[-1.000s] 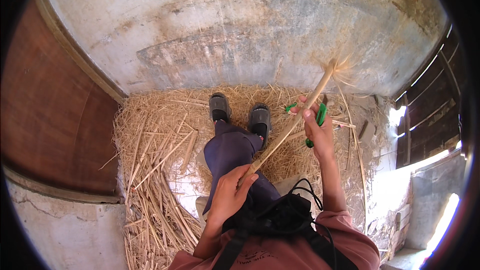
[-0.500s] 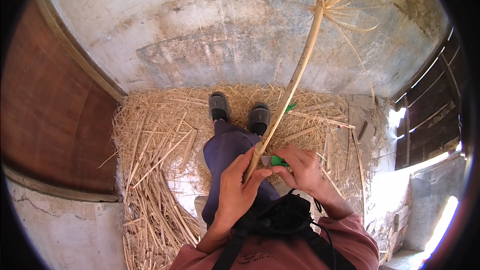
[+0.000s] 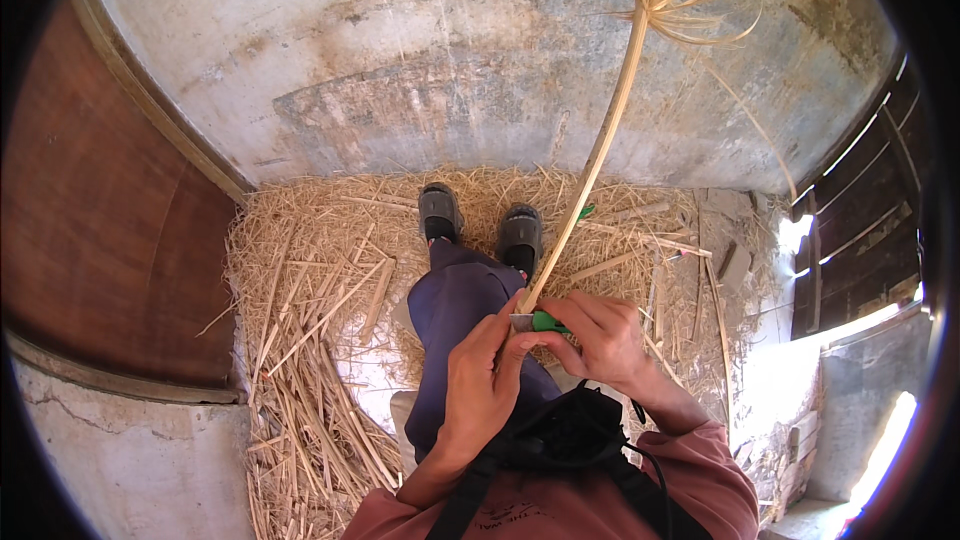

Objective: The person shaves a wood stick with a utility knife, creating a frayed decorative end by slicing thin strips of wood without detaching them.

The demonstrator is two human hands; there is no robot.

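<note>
A long bamboo strip (image 3: 607, 140) slants from my lap up toward the wall, with a tuft of curled shavings (image 3: 675, 10) fanned out at its far end. Its near end is gripped in my left hand (image 3: 476, 380), thumb and fingers closed about it. My right hand (image 3: 603, 340) is wrapped round the green handle of a knife (image 3: 550, 322). The short grey blade lies across the bamboo just beyond my left fingertips, and my left thumb touches the right hand near the handle.
Straw-like shavings (image 3: 330, 215) cover the floor, and a heap of split strips (image 3: 310, 430) lies at left. My shod feet (image 3: 438, 212) rest amid the litter. Ahead stands a stained wall (image 3: 400, 60), a brown door panel (image 3: 120, 210) is at left, and dark slatted boards (image 3: 865, 220) at right.
The bamboo strip has shifted and turned slightly, its middle moving right. The knife blade has moved left across it, and a long loose shaving has swung to the right.
</note>
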